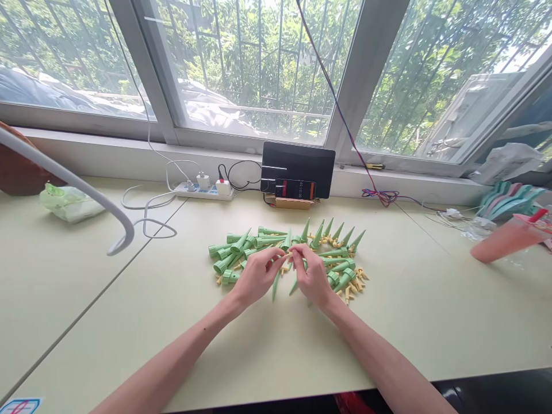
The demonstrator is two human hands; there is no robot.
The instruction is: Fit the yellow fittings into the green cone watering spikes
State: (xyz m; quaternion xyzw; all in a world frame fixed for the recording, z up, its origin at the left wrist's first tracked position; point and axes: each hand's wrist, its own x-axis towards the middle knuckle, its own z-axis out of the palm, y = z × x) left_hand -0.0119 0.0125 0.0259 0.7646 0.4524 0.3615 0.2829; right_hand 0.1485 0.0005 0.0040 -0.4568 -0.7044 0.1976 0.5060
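Observation:
A heap of green cone-shaped plastic spikes (pixel 250 244) and small yellow plastic pieces (pixel 351 282) lies on the pale table (pixel 129 322). My left hand (pixel 256 276) pinches one green spike (pixel 276 284) that points down toward me. My right hand (pixel 313 276) is closed on another green spike (pixel 294 286), and its fingertips meet the left hand's at a small yellow piece (pixel 288 255). Both hands are over the middle of the heap.
A dark tablet (pixel 297 164) and a phone (pixel 295 188) stand on a wooden holder at the windowsill. A power strip (pixel 204 190) with white cables lies left of them. A white curved lamp arm (pixel 86 190), a wipes packet (pixel 69 201), and pink and teal items (pixel 509 236) lie around.

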